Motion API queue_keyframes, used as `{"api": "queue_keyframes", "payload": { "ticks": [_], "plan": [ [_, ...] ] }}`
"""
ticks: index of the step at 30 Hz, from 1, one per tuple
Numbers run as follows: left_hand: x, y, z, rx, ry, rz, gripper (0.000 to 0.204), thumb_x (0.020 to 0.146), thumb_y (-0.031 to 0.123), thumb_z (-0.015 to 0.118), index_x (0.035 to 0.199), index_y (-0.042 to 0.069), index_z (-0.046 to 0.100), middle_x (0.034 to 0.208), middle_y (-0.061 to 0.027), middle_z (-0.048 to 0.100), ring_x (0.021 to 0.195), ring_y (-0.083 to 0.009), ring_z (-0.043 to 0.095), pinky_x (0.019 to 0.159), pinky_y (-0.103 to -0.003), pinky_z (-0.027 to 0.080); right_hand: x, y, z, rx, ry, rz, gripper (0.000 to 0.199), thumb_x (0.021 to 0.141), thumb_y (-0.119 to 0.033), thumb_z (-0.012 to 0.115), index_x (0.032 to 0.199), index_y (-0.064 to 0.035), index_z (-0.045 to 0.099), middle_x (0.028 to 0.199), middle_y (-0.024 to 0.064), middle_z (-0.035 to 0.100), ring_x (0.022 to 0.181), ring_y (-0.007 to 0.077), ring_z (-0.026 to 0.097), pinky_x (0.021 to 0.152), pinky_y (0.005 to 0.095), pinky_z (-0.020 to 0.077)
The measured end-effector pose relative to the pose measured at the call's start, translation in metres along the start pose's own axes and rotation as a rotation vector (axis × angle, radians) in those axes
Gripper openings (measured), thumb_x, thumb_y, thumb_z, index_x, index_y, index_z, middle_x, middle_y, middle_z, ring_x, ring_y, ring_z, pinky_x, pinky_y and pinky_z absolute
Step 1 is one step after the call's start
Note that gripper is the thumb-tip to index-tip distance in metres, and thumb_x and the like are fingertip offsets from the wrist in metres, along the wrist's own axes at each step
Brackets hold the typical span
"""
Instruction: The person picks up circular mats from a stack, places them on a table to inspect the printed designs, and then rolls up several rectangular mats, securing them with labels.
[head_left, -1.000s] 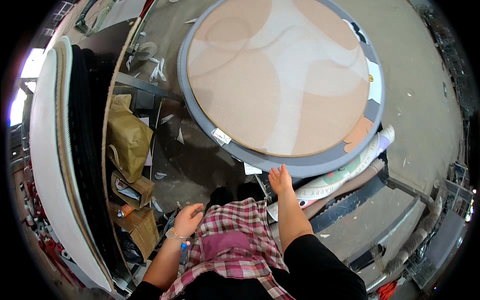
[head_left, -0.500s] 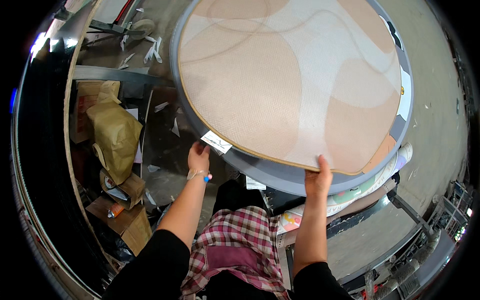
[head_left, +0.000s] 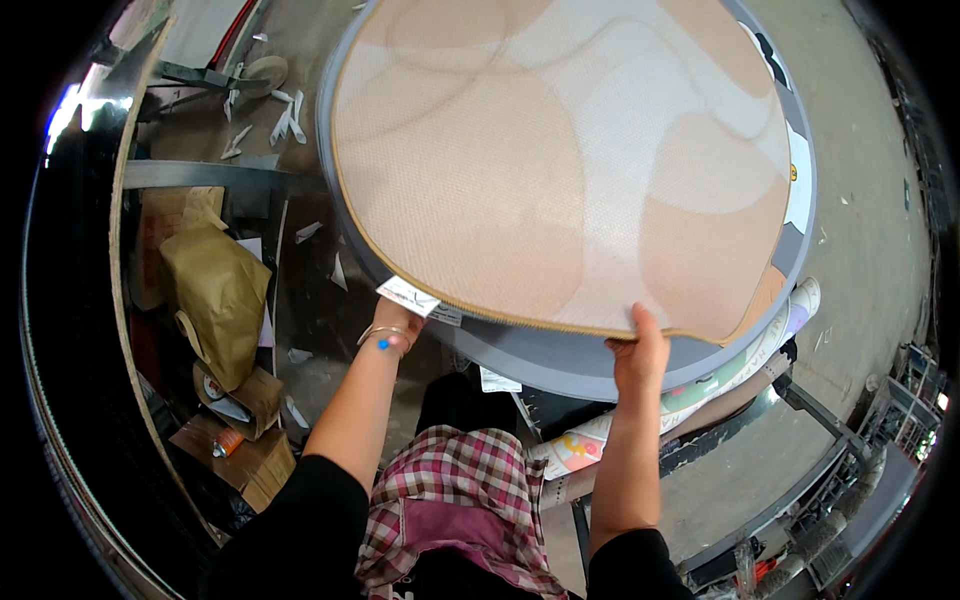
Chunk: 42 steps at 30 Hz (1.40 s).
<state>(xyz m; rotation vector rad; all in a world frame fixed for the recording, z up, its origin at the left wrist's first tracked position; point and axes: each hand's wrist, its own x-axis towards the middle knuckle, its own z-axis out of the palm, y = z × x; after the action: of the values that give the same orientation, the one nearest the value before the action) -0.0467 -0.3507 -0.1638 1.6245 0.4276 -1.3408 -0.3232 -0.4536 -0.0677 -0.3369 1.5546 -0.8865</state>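
Both hands grip the near rim of the round beige mat [head_left: 560, 160] I hold up: left hand [head_left: 392, 325] under the edge by the white tag [head_left: 408, 296], right hand [head_left: 640, 350] pinching it. Nearly circular, face up, no clear long axis. Risk: the unsupported far side sags onto the grey mat [head_left: 520, 355] beneath.

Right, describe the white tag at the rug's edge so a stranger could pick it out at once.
Start at the big round beige and peach rug lying on the grey one. Follow its near rim to the left hand. The white tag juts out just above that hand, the only paper label on that yellow-bound rim.
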Motion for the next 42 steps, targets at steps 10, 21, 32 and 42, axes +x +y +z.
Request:
{"api": "queue_keyframes", "payload": {
  "ticks": [10,21,32,42],
  "plan": [
    [-0.043,0.042,0.013,0.132,-0.076,0.372,0.044,0.072,0.005,0.059,0.113,-0.001,0.044,0.109,-0.0115,0.051,0.094,-0.0232,0.051,0.081,-0.034,0.04,-0.051,0.055,-0.033,0.15,-0.069,0.026,0.04,0.077,-0.013,0.059,0.111,0.0004,0.043,0.101,0.0083,0.052,0.087,0.0193,0.052,0.067,0.0338,0.0464],
    [-0.265,0.129,-0.089,0.55,-0.13,0.57,0.041,0.069,-0.005,0.049,0.11,-0.003,0.044,0.102,-0.0124,0.055,0.088,-0.022,0.055,0.077,-0.031,0.045,-0.146,0.062,-0.22,0.8,-0.073,0.22,0.068,0.074,-0.035,0.061,0.127,-0.0061,0.03,0.125,0.0109,0.039,0.113,0.0312,0.037,0.093,0.0474,0.031],
    [-0.437,0.186,-0.002,0.786,-0.41,0.937,0.033,0.072,0.008,0.058,0.101,-0.006,0.05,0.087,-0.0102,0.059,0.078,-0.0132,0.054,0.07,-0.028,0.044,-0.166,-0.075,-0.191,-0.214,0.604,-0.435,0.019,0.073,-0.005,0.049,0.09,0.0043,0.047,0.088,0.0129,0.051,0.081,0.0201,0.047,0.072,0.0331,0.0409],
    [-0.633,0.203,-0.177,0.88,-0.237,1.291,0.028,0.072,0.019,0.062,0.085,-0.004,0.052,0.068,-0.0169,0.056,0.062,-0.0269,0.056,0.056,-0.033,0.043,-0.388,-0.225,-0.123,-0.134,0.524,-1.531,0.026,0.07,-0.014,0.063,0.077,0.0077,0.051,0.066,0.0132,0.049,0.058,0.0211,0.045,0.055,0.0359,0.0405]
  ]
}}
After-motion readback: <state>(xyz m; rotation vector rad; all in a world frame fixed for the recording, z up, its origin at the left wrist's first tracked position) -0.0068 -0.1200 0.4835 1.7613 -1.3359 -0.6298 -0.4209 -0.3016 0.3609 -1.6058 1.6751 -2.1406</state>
